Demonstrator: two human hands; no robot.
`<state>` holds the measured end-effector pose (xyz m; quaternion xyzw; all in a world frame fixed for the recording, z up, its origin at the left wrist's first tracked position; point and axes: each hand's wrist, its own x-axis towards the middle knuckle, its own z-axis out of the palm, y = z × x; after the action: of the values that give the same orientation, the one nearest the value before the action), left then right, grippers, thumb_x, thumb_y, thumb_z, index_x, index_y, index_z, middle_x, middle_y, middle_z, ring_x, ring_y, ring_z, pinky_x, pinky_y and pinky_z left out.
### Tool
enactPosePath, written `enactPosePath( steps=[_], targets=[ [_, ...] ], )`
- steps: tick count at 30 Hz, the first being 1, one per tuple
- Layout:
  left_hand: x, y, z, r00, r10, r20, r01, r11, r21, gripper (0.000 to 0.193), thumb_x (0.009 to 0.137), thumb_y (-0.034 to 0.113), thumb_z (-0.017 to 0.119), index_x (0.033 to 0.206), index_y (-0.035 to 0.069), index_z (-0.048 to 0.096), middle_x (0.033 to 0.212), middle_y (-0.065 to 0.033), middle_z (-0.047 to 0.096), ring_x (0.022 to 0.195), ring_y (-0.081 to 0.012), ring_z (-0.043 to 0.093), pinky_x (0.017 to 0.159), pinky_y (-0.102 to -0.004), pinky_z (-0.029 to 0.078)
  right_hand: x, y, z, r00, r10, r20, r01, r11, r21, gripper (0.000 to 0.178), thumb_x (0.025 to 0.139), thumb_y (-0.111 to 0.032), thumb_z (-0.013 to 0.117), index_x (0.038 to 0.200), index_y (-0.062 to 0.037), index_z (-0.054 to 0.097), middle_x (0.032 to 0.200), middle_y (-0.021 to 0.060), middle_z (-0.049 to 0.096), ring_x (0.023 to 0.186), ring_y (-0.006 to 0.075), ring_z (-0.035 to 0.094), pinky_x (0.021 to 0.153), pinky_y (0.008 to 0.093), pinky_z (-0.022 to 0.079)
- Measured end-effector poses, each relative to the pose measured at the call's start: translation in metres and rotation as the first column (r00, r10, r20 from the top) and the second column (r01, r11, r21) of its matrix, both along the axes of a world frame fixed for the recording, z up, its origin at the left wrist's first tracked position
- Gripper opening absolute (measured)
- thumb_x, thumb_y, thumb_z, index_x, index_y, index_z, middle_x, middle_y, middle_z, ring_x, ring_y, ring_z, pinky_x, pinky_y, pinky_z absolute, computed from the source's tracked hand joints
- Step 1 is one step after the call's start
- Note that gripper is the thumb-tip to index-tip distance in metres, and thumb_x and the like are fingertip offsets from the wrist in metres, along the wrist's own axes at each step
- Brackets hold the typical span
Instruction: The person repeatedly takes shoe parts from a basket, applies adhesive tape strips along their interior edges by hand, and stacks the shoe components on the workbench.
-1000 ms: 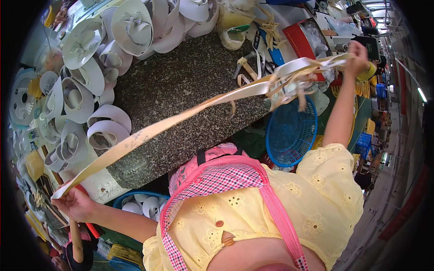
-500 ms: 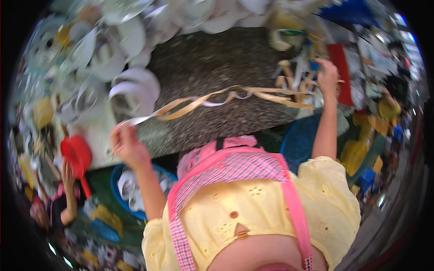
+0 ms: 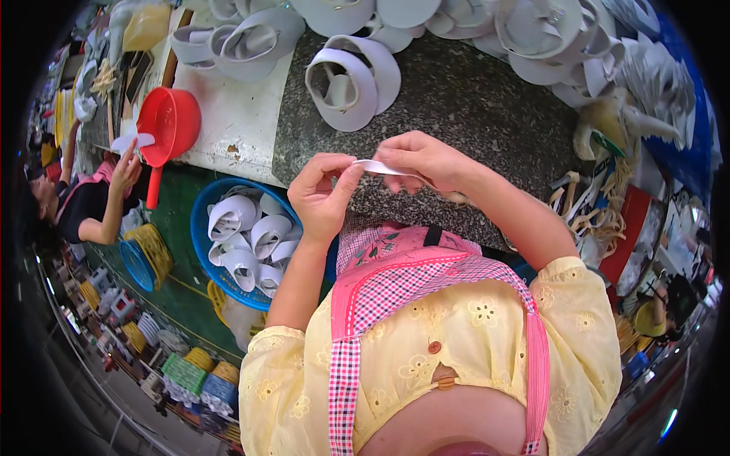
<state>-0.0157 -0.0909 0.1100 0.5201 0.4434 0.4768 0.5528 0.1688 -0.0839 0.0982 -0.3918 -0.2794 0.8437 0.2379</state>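
One white strip [image 3: 374, 166] stretches between the person's two hands, raised over the near side of the stone slab. Its long axis runs crosswise, from the left fingertips toward the right palm, dipping slightly rightward. Neither hand is the nearer one, since both are on it: the left hand [image 3: 323, 196] pinches the tip between thumb and forefinger, and the right hand [image 3: 430, 161] closes thumb and forefinger over it a short way along. A thin pale length continues beneath the right hand toward that forearm; how the right hand's lower fingers sit on it cannot be told.

Just beyond the hands, and slightly left of the strip, two overlapping curved white pieces [image 3: 366, 102] rest on the speckled slab [image 3: 479, 110]; the slab reaches out under both hands. Farther beyond to the right, many more such pieces are heaped, too overlapped to count.

Left of the left hand and a little nearer the body is one blue basket [image 3: 198, 237], holding several white pieces, some hidden by others. Beyond it, farther left, there is one red dipper [image 3: 184, 128], with one co-worker's hand [image 3: 125, 173] beside it, at a small white piece. Well right of the right hand hang beige straps [image 3: 601, 223], tangled past counting.
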Motion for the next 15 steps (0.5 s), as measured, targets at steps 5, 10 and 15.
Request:
enactPosePath(
  steps=[5, 10, 15],
  targets=[
    [-0.01, 0.007, -0.071, 0.959, 0.202, -0.201, -0.216, 0.975, -0.053, 0.008, 0.074, 0.002, 0.066, 0.081, 0.0, 0.063, 0.068, -0.002, 0.058, 0.058, -0.0057, 0.052, 0.052, -0.0187, 0.041, -0.019, 0.0, -0.053, 0.901, -0.205, 0.382, 0.09, 0.95, 0.298, 0.017, 0.077, -0.018, 0.063, 0.073, -0.0018, 0.058, 0.058, 0.002, 0.056, 0.05, 0.0088, 0.05, 0.047, 0.0227, 0.037],
    [-0.01, 0.036, -0.118, 0.872, 0.291, -0.394, -0.259, 0.957, 0.132, 0.007, 0.074, 0.005, 0.066, 0.08, 0.002, 0.065, 0.069, -0.0039, 0.059, 0.058, -0.0087, 0.053, 0.053, -0.0201, 0.041, -0.036, 0.025, -0.076, 0.551, -0.422, 0.72, -0.136, 0.806, 0.576, 0.016, 0.071, -0.02, 0.065, 0.076, -0.0061, 0.059, 0.067, 0.0092, 0.062, 0.061, 0.0203, 0.061, 0.056, 0.0306, 0.045],
    [-0.009, 0.048, -0.138, 0.857, 0.366, -0.362, -0.335, 0.93, 0.148, 0.01, 0.073, 0.006, 0.067, 0.081, 0.0, 0.065, 0.073, -0.0049, 0.061, 0.064, -0.0093, 0.055, 0.058, -0.0204, 0.043, -0.043, 0.046, -0.09, 0.451, -0.489, 0.747, -0.27, 0.723, 0.636, 0.016, 0.072, -0.02, 0.065, 0.077, -0.0063, 0.058, 0.072, 0.0076, 0.062, 0.066, 0.0226, 0.061, 0.059, 0.0317, 0.046]
  ],
)
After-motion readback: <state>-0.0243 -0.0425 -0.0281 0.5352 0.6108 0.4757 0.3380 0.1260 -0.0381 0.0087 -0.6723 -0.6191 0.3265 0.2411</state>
